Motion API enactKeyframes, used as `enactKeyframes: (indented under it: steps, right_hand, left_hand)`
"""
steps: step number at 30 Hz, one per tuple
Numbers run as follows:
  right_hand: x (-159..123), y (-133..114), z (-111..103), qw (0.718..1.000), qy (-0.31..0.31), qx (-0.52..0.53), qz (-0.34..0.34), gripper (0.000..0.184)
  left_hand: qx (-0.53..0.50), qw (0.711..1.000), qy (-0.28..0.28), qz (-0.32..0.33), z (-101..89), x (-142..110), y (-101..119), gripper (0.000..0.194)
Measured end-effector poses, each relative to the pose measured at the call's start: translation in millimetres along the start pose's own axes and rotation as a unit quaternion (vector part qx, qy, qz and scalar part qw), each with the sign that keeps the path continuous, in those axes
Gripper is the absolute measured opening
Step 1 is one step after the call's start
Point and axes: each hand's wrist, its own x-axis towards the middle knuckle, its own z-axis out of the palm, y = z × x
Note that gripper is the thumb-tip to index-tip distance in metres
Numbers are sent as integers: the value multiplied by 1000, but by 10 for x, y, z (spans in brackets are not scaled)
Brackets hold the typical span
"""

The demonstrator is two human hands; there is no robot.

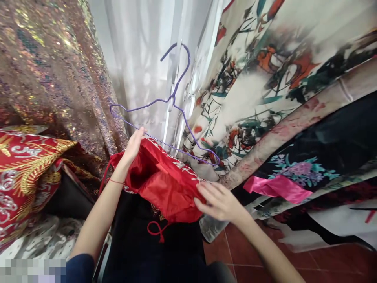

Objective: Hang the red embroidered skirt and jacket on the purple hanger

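A red garment (173, 188) with a shiny satin lining and silver embroidery on its outer side spreads across my lap, its opening facing me. A thin red cord with a loop (157, 228) hangs from its lower edge. My left hand (136, 144) is closed at the upper left edge of the garment, fingertips at the lower bar of a purple wire hanger (173, 95). My right hand (218, 200) has the garment's right edge between thumb and fingers. The hanger tilts above the garment, its hook pointing up; how it is supported is unclear.
Gold sequined fabric (61, 67) hangs at left, above a red, gold-embroidered garment (26, 177). White curtains (141, 59) hang behind. Floral fabric (235, 90) and a dark garment with a pink ribbon (277, 188) fill the right. Red floor tiles (244, 251) show below.
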Motion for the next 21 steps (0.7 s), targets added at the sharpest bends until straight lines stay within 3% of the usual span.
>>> enactKeyframes:
  steps: [2, 4, 7, 9, 12, 15, 21]
  right_hand:
    - [-5, -266, 101, 997, -17, 30, -65, 20]
    - [3, -511, 214, 988, -80, 79, -103, 22]
    - [8, -612, 343, 974, -151, 133, -106, 16]
    - [-11, -454, 380, 974, -169, 135, -68, 12]
    - [-98, -24, 364, 978, -180, 93, 50, 17]
    - [-240, 374, 311, 972, -182, 47, 139, 6]
    - [-407, 668, 269, 929, -161, 107, 315, 31]
  left_hand:
    - [-41, 999, -16, -17, 94, 64, 38, 41]
    - [-67, 997, -40, -21, 147, 69, 53, 37]
    - [-65, 997, -45, -13, 132, 7, 27, 34]
    - [-50, 998, -35, 3, 79, -48, 2, 32]
    - [-36, 999, -22, 22, 4, -118, -10, 30]
    - [-30, 999, -10, 30, 3, -165, -7, 28]
    - [-24, 998, -5, 58, 117, -254, -31, 30]
